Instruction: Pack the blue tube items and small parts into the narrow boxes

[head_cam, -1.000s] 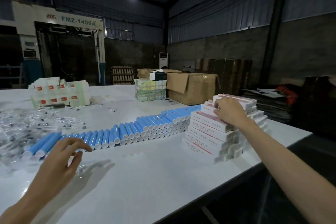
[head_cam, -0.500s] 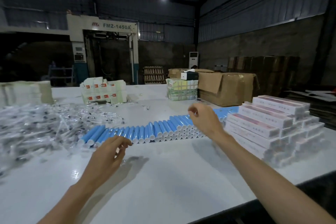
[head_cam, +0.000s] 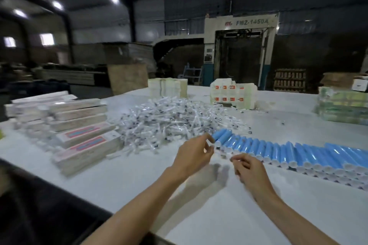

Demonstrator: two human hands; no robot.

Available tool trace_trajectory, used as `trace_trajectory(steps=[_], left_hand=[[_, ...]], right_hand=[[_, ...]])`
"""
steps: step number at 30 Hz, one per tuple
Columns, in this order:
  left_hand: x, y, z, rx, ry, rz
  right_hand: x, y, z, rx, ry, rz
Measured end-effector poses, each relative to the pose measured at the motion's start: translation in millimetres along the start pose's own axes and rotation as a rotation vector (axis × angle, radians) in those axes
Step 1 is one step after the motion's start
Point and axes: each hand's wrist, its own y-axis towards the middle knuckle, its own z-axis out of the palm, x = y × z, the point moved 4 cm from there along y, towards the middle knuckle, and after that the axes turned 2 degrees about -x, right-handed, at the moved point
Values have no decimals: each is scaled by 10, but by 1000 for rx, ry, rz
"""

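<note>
A long row of blue tubes (head_cam: 288,151) with white caps lies across the white table (head_cam: 219,215), running from the centre to the right. My left hand (head_cam: 196,153) hovers at the row's left end, its fingertips at the first tube and nothing visibly gripped. My right hand (head_cam: 249,168) hangs over the caps just right of it, fingers loosely curled and blurred, holding nothing that I can see. A heap of small clear-wrapped parts (head_cam: 169,119) lies behind the hands. Narrow white boxes with red and blue print (head_cam: 83,135) are stacked at the left.
At the back of the table stand a pale stack of cartons (head_cam: 168,87) and white boxes with red labels (head_cam: 233,93). A greenish wrapped bundle (head_cam: 342,107) sits at the far right. The table's near edge runs diagonally at lower left, with dark floor beyond.
The view has swung left, away from the box stack at the right. My right hand left that stack and now hangs beside my left hand at the left end of the tube row.
</note>
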Motion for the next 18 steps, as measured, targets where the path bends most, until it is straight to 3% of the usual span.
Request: trace_trajectory(steps=[4,10,13,18], left_hand=[[775,5,-698,-71,291,-62],[1907,-82,-1902,-127,824,-377],[2252,-169,-2295,-47,925,-507],[2463,-284,-2353,108,870,-595]], right_hand=[[-76,34,-27,11,65,9],[-30,8,2,62,79,-49],[-22,14,17,67,105,-42],[-31,18,24,81,129,-21]])
